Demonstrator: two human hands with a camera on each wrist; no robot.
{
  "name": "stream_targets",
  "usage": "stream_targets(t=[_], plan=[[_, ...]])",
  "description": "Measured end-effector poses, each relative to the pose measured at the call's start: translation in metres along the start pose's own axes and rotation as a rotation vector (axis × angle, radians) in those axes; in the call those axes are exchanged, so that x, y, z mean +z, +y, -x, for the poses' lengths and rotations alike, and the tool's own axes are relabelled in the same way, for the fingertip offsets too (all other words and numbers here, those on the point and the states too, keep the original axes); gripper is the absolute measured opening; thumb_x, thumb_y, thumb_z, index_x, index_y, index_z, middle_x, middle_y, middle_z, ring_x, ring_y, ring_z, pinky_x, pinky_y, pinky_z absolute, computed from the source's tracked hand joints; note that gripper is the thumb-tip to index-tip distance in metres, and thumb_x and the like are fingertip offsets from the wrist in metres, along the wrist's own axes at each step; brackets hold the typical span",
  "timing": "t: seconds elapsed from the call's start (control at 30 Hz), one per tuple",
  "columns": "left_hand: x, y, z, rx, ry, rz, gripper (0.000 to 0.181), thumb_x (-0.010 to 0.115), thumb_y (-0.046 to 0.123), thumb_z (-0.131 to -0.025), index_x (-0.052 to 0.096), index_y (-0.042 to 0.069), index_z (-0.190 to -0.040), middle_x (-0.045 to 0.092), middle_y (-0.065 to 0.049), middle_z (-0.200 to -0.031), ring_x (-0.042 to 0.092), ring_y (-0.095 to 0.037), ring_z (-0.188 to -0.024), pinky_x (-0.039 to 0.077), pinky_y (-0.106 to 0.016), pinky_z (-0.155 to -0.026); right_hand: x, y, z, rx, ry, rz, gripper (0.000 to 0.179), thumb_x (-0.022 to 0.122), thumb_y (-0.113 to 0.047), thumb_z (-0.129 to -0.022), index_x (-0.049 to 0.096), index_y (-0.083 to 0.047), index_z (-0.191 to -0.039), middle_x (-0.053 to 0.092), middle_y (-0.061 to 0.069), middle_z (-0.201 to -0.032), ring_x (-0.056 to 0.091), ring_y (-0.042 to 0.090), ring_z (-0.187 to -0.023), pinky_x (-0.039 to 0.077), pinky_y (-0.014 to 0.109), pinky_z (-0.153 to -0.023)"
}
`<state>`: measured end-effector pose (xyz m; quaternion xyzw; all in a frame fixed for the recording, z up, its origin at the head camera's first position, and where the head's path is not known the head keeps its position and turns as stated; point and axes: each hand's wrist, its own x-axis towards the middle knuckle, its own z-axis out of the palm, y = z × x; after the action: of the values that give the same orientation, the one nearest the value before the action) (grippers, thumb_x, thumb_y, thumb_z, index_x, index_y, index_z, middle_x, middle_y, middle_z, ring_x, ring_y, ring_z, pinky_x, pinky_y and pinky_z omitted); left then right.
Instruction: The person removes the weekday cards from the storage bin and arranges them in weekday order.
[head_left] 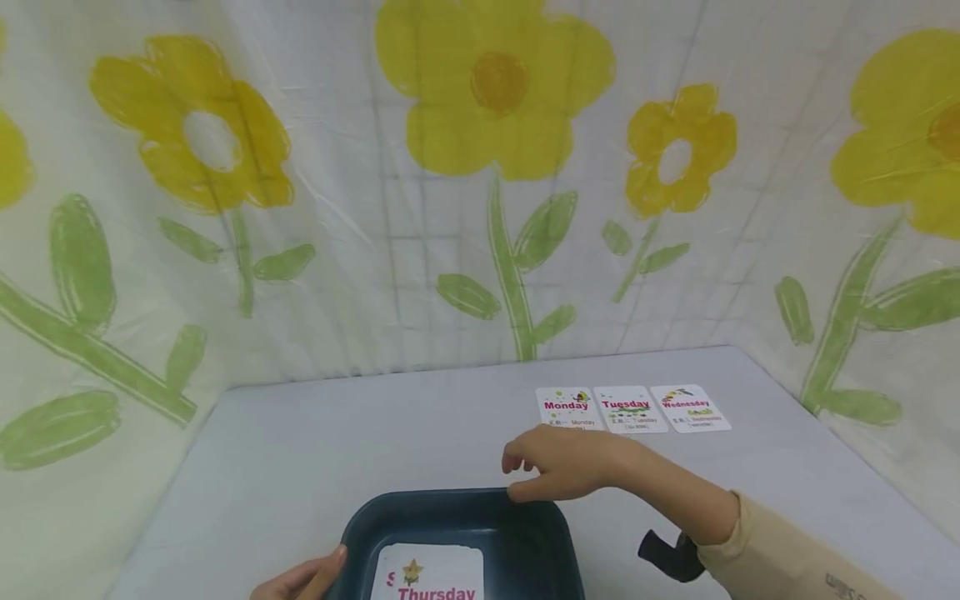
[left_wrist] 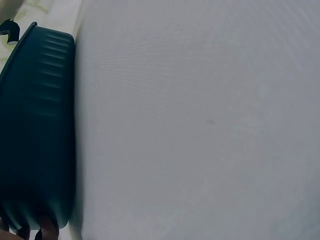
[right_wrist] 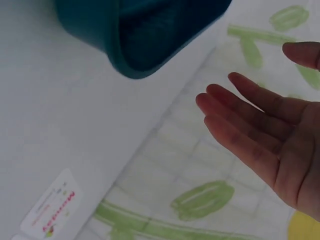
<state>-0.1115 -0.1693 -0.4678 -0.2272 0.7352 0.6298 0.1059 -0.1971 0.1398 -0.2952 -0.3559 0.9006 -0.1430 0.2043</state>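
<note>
A dark teal plastic bin sits at the near side of the table. Inside lies a white card reading Thursday with a star picture; a red letter beside it may belong to another card under it. My left hand holds the bin at its left side, and its fingertips show against the outer wall in the left wrist view. Over the bin's far right corner hovers my right hand, fingers loosely bent and apart, nothing in them. Beyond it stand the Monday card, Tuesday card and Wednesday card in a row.
The pale table ends at a hanging cloth with yellow flowers, which encloses the back and sides. A black device is by the right forearm, below the sleeve cuff.
</note>
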Motion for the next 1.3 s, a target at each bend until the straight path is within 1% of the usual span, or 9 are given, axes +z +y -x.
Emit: stream_targets(t=[0.17,0.3,0.47,0.6,0.73,0.83,0.9,1.07,1.3], plan=[[0.001,0.001,0.001,0.009,0.012,-0.010,0.081,0.059,0.070,-0.070,0.065,-0.001,-0.107,0.066,-0.012,-0.069,0.064,-0.027,-0.056,0.053,-0.035,-0.049,0.013,-0.007,-0.006,-0.029,-0.040,-0.026,0.037,0.062,-0.031,-0.085,0.059,-0.010,-0.116,0.060,-0.005,-0.112,0.054,0.007,-0.103,0.045,0.026,-0.090],[0.002,0.001,0.002,0.012,0.024,-0.005,0.080,0.059,0.069,-0.070,0.065,-0.002,-0.107,0.066,-0.012,-0.068,0.064,-0.027,-0.056,0.052,-0.035,-0.049,0.029,-0.009,-0.012,-0.075,-0.063,-0.002,0.046,0.065,-0.034,-0.083,0.056,-0.009,-0.121,0.057,-0.002,-0.117,0.053,0.008,-0.106,0.045,0.026,-0.091],[0.004,0.001,0.001,0.018,0.054,-0.015,0.079,0.060,0.069,-0.071,0.065,-0.001,-0.106,0.065,-0.011,-0.067,0.063,-0.026,-0.055,0.052,-0.034,-0.048,0.054,-0.011,-0.019,-0.132,-0.030,0.043,0.047,0.067,-0.034,-0.082,0.055,-0.011,-0.121,0.055,-0.002,-0.119,0.053,0.005,-0.103,0.048,0.023,-0.085],[0.004,0.000,0.001,0.021,0.045,-0.017,0.078,0.059,0.068,-0.072,0.065,-0.001,-0.108,0.065,-0.011,-0.068,0.063,-0.026,-0.055,0.052,-0.034,-0.048,0.075,-0.011,-0.026,-0.161,0.010,0.101,0.048,0.067,-0.037,-0.082,0.055,-0.013,-0.122,0.053,-0.002,-0.124,0.052,0.005,-0.107,0.048,0.020,-0.081],[0.005,0.000,0.001,0.018,0.059,-0.019,0.078,0.060,0.068,-0.072,0.065,-0.001,-0.107,0.065,-0.011,-0.067,0.063,-0.025,-0.055,0.052,-0.033,-0.048,0.092,-0.013,-0.032,-0.154,0.010,0.123,0.054,0.064,-0.048,-0.082,0.053,-0.015,-0.124,0.049,-0.001,-0.131,0.050,0.007,-0.112,0.049,0.021,-0.080],[0.005,0.000,0.001,0.015,0.076,-0.016,0.077,0.061,0.068,-0.071,0.066,-0.001,-0.107,0.065,-0.010,-0.066,0.063,-0.025,-0.055,0.052,-0.033,-0.048,0.100,-0.016,-0.037,-0.140,0.000,0.129,0.061,0.065,-0.053,-0.079,0.051,-0.019,-0.126,0.046,-0.003,-0.134,0.048,0.007,-0.113,0.050,0.024,-0.081],[0.005,0.000,0.000,0.014,0.082,-0.015,0.078,0.061,0.068,-0.071,0.066,-0.001,-0.107,0.065,-0.010,-0.067,0.063,-0.024,-0.055,0.052,-0.033,-0.048,0.104,-0.019,-0.040,-0.129,-0.014,0.145,0.062,0.067,-0.053,-0.077,0.049,-0.023,-0.128,0.045,-0.005,-0.135,0.047,0.006,-0.113,0.051,0.027,-0.081],[0.005,-0.001,0.000,0.007,0.095,-0.001,0.078,0.062,0.068,-0.070,0.066,-0.001,-0.107,0.066,-0.010,-0.068,0.063,-0.025,-0.056,0.053,-0.033,-0.048,0.116,-0.025,-0.048,-0.164,-0.026,0.192,0.061,0.071,-0.046,-0.077,0.047,-0.028,-0.130,0.044,-0.008,-0.137,0.047,0.008,-0.117,0.052,0.033,-0.081],[0.005,-0.002,-0.001,-0.002,0.103,-0.002,0.079,0.063,0.067,-0.069,0.065,-0.002,-0.108,0.066,-0.009,-0.068,0.063,-0.024,-0.056,0.053,-0.034,-0.049,0.129,-0.024,-0.054,-0.232,-0.015,0.217,0.054,0.065,-0.043,-0.083,0.047,-0.026,-0.131,0.044,-0.001,-0.138,0.044,0.013,-0.124,0.049,0.029,-0.087]])
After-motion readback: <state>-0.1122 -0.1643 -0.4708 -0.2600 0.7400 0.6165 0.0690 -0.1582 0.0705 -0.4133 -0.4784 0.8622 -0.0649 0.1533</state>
